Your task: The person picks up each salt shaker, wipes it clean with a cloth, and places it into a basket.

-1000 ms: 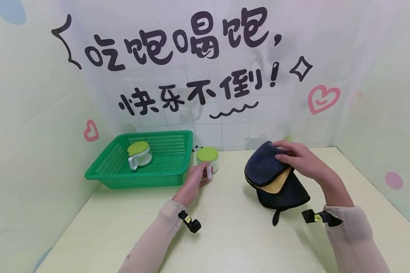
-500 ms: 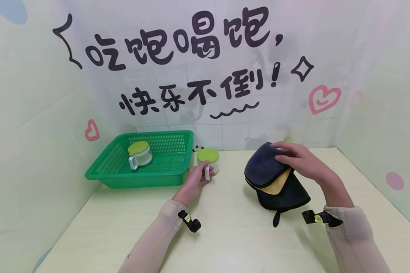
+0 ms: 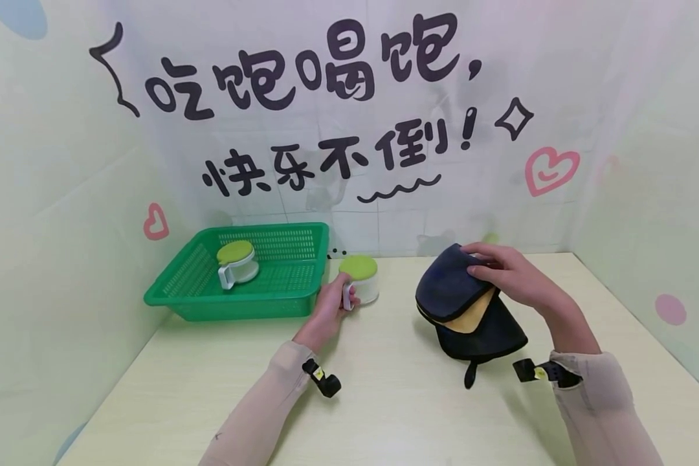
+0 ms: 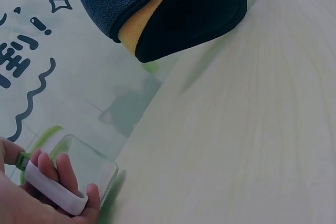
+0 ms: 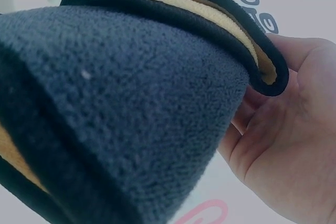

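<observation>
Turned slightly since half a second earlier, a green-lidded jar (image 3: 366, 285) now shows its white handle (image 3: 347, 296) on its left side, in the grip of a person's left hand (image 3: 329, 303). Behind spreads a pale backdrop (image 3: 477, 200) printed with bold black Chinese characters and pink hearts, rising above a light wood-grain table (image 3: 396, 401). At the table's far left sits a green plastic basket (image 3: 239, 309), its walls slotted. Well to the right, a folded navy-and-tan cloth (image 3: 450, 285) hangs from the right hand (image 3: 512, 273), its upper edge pinched between thumb and fingers. Just beside the basket's right wall, the gripped jar is upright (whether its base meets the table is hard to tell), and a second jar (image 3: 246, 268), also green-lidded, rests inside the basket. Left-hand fingers curl through the handle, thumb at its top near the lid. Smallest of all, a short dark loop (image 3: 470, 375) dangles from the cloth's lower edge.
</observation>
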Demonstrator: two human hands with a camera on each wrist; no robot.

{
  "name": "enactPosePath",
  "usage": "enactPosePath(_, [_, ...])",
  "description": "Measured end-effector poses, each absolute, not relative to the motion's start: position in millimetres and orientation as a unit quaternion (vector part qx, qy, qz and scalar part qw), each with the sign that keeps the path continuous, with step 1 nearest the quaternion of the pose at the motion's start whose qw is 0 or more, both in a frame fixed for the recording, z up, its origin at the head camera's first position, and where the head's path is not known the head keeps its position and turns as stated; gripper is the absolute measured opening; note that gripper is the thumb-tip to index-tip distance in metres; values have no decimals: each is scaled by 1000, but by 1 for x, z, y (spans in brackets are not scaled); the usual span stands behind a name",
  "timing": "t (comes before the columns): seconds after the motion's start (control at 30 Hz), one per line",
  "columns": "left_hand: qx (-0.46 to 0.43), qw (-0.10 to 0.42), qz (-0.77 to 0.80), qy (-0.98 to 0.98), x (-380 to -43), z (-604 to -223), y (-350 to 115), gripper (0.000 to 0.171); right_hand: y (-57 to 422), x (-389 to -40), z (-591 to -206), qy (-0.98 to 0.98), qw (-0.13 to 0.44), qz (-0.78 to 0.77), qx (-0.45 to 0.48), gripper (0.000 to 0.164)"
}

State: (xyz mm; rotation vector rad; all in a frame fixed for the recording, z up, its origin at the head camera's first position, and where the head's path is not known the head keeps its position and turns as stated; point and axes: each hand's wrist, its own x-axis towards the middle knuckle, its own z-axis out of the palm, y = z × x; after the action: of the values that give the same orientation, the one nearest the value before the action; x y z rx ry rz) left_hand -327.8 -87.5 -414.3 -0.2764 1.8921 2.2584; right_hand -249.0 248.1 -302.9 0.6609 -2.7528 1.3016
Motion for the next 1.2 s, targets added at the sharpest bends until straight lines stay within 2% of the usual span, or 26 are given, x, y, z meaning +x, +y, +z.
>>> enactPosePath(0.37, [-75,100,783,609,-323,-402,-83,20,249,-250,-302,-888,9,412,206,43])
enactPosePath(0.47, [-49,101,786,608,-320,-395,-82,14,249,-250,-302,-887,10,412,207,43])
enactPosePath(0.7, [6,102,774,625,-309,-375,-81,19,245,-248,-302,-889,14,405,215,41])
enactPosePath(0.77, [18,101,772,628,-305,-370,-82,14,244,-247,-301,-889,11,404,214,40])
enactPosePath(0.9, [42,101,768,632,-295,-359,-80,33,237,-246,-302,-889,-2,403,216,40])
enactPosePath(1.03, [41,107,765,634,-287,-350,-74,19,227,-244,-303,-889,-14,396,229,39])
enactPosePath(1.2, [40,127,753,644,-278,-346,-66,32,215,-240,-303,-894,-9,366,259,37])
